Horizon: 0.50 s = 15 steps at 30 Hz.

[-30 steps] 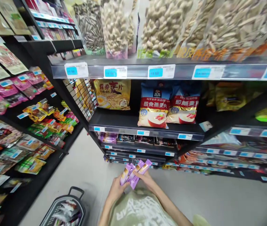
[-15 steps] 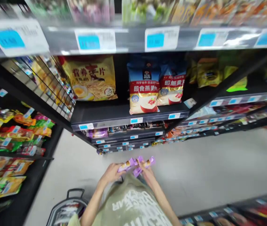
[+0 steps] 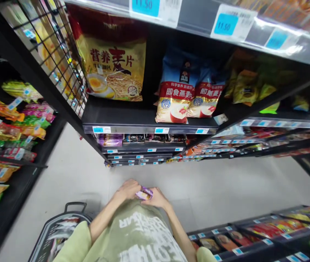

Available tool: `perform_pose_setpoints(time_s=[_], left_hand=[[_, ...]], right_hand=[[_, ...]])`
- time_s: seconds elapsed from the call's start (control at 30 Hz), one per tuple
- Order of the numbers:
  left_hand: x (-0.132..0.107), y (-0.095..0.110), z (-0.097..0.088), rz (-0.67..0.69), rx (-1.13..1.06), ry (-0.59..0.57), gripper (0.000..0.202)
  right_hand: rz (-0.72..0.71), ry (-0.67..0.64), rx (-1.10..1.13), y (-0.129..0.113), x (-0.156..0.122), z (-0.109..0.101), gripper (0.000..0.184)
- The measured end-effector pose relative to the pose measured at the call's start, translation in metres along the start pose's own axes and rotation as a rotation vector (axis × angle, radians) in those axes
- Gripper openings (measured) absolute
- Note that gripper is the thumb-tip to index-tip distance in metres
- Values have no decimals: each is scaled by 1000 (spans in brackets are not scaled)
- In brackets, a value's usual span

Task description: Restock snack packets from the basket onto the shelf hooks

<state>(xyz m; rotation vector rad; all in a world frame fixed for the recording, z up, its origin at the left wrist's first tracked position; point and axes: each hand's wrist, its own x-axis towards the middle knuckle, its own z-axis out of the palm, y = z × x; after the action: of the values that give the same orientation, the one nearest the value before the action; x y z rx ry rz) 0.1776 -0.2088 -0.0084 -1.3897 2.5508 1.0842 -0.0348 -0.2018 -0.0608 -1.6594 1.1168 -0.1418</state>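
Close in front of my body, my left hand (image 3: 129, 189) and my right hand (image 3: 156, 198) are both closed around small purple snack packets (image 3: 144, 193). Only part of the purple wrapper shows between the fingers, so how many packets there are I cannot tell. Both hands are above the floor, away from the shelves. Below my left arm stands a dark shopping basket (image 3: 59, 214) with its handle up and several packaged goods inside.
Ahead, a black shelf (image 3: 127, 112) bears a gold oatmeal bag (image 3: 114, 62) and blue-and-red oat bags (image 3: 178, 91). Lower shelves hold purple packs (image 3: 110, 139). Snack racks stand left, with colourful bags (image 3: 10, 127). A low shelf (image 3: 242, 236) lies at the right. Grey floor (image 3: 212, 182) runs between.
My hands have come closer together, and the purple packets, fanned out before, are now bunched and mostly covered by my fingers. The view has tilted and shifted, with the shelf nearer.
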Motion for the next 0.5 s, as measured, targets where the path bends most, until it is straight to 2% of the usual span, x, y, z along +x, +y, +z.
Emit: perform_pose_setpoints(time_s=[0.1, 0.2, 0.33, 0.4, 0.5], left_hand=[[1, 6, -16, 35, -23, -23, 6], [2, 8, -26, -2, -31, -6, 24], [0, 7, -33, -182, 4, 127, 65], [-3, 7, -34, -274, -34, 190, 78], [-5, 7, -27, -336, -203, 386, 91]], right_hand=[[-20, -79, 129, 0, 2, 0, 27], [-10, -126, 198, 0, 1, -6, 28], [34, -61, 219, -7, 5, -9, 32], [46, -6, 249, -9, 6, -5, 31], [85, 101, 338, -4, 8, 3, 29]])
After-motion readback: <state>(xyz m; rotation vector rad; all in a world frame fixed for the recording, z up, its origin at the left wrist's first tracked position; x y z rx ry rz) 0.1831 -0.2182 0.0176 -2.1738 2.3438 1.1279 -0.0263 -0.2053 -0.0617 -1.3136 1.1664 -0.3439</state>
